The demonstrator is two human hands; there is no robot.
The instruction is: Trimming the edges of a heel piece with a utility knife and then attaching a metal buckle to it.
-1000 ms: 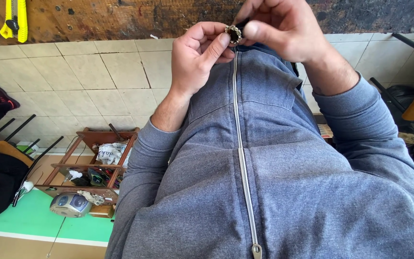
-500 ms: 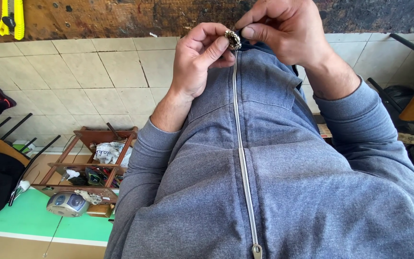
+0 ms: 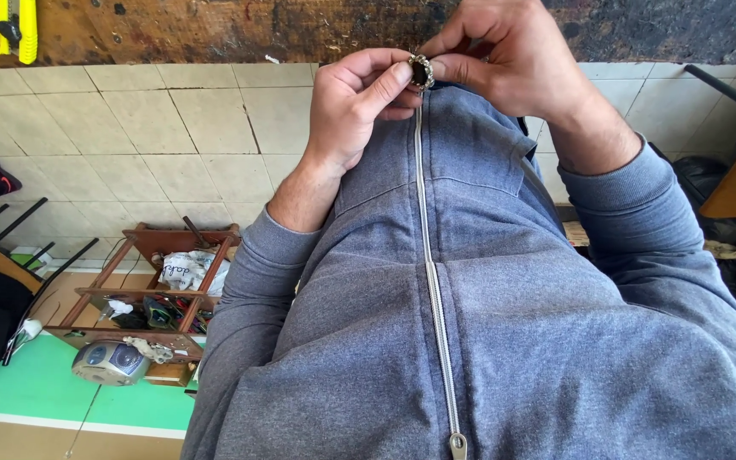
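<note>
1. Since the earlier frames I see little change: both hands have stayed up at the top of the view, pinching the same small piece, and the view has drifted slightly so the yellow utility knife (image 3: 12,30) on the dark worn wooden tabletop edge (image 3: 215,30) shows more fully at upper left.
2. My left hand (image 3: 355,111) is curled nearly closed, its thumb and forefinger pressed on the small round metal ring with a dark centre (image 3: 421,71).
3. My right hand (image 3: 513,64) is also almost closed, fingertips gripping the same ring from the other side, so both hands hold it between them.
4. The ring sits just above the top of the grey zip-up hooded sweatshirt (image 3: 487,324), in line with its pale zip (image 3: 433,281), and close to the tabletop edge; I cannot tell whether it touches the wood.
5. By my judgement the step in hand is fine fingertip work on the ring, turning or inspecting it; what exactly is being adjusted is too small to see.
6. The next move, I judge, calls for a steady two-handed pinch and small rotations, keeping the ring from slipping toward the tiled floor (image 3: 129,128).
7. Below left stand a brown wooden rack of tools (image 3: 159,285) and a small grey radio (image 3: 111,362) on a green mat (image 3: 36,392).
</note>
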